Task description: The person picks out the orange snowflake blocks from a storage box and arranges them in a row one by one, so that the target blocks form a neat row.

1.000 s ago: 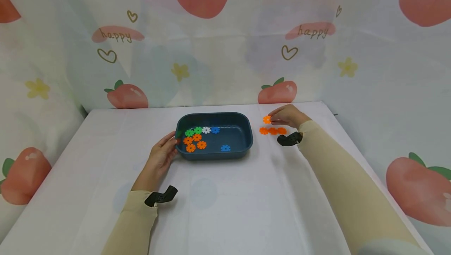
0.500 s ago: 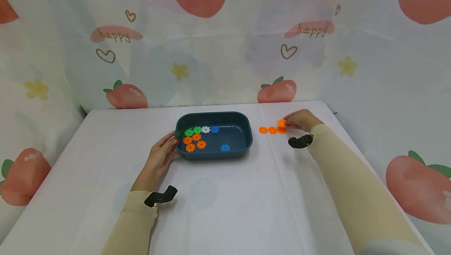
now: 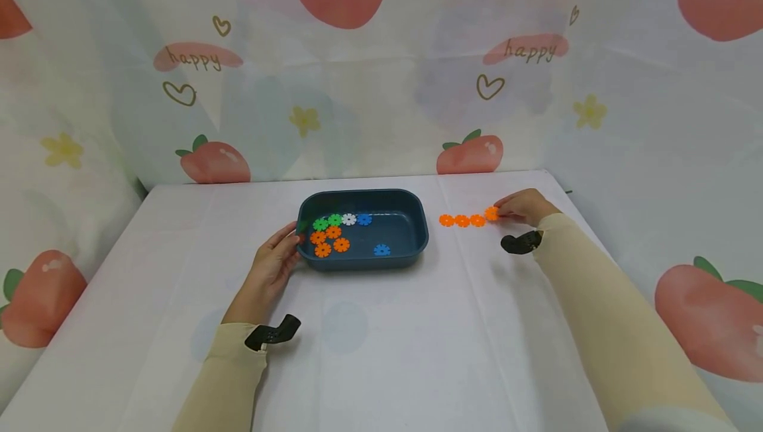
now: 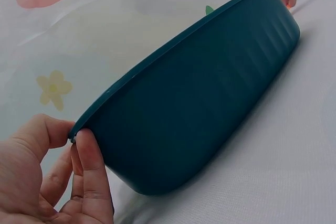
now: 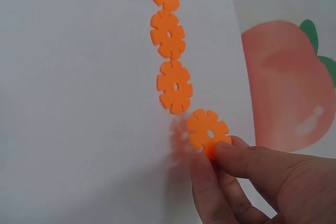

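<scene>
My right hand (image 3: 524,207) pinches an orange snowflake disc (image 5: 209,129) between thumb and fingers, held close above the cloth at the right end of a row. That row is three orange snowflake discs (image 5: 175,86) lying flat, edge to edge. With thumb and fingers my left hand (image 3: 275,261) grips the rim of a dark blue-green plastic basin (image 4: 194,93) at its left end. Inside the basin lie several orange discs (image 3: 322,250), two green discs (image 3: 320,224), a white disc (image 3: 348,219) and two blue discs (image 3: 381,250).
A white cloth (image 3: 381,346) covers the table. Its back edge meets a printed fabric backdrop (image 3: 381,120) that also hangs along both sides. Each wrist wears a small black camera, such as the one at the right wrist (image 3: 521,242).
My right hand has moved rightward with the pinched orange disc, from above the row's left part to its right end. The left hand and the basin have stayed in place.
</scene>
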Demonstrator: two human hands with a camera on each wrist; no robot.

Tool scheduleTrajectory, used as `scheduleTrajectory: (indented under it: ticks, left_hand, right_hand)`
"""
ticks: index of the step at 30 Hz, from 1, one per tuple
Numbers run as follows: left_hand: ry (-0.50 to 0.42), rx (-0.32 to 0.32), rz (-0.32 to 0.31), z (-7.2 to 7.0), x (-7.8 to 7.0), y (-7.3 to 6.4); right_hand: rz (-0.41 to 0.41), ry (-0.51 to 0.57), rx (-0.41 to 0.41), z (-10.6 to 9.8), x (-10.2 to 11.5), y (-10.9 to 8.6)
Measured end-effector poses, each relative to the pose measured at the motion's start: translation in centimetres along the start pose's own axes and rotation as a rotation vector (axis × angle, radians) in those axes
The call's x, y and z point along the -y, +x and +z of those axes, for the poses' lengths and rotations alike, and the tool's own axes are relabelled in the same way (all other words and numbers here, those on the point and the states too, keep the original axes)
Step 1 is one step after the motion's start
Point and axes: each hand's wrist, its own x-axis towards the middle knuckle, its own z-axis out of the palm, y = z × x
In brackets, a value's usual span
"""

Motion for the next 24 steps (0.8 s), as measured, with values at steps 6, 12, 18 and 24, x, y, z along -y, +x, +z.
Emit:
scheduleTrajectory:
  ticks: [6,12,18,24]
  left_hand:
    - [-0.001,0.006,0.000,0.0,-0.1,-0.1]
    - [0.001,0.005,-0.006,0.1,-0.1,-0.1]
    - [-0.005,0.007,-0.005,0.1,-0.2,-0.1]
    - [-0.006,0.011,0.000,0.0,-0.1,-0.1]
  right_hand:
    - [0.038,-0.002,0.003,-0.1,-0.8,0.8]
    - [0.055,-0.013,0.017,-0.1,-1.2,1.1]
    - [0.066,-0.001,-0.017,0.1,-1.2,1.2]
    - [0.082,0.007,-0.020,0.2,-1.3,1.7]
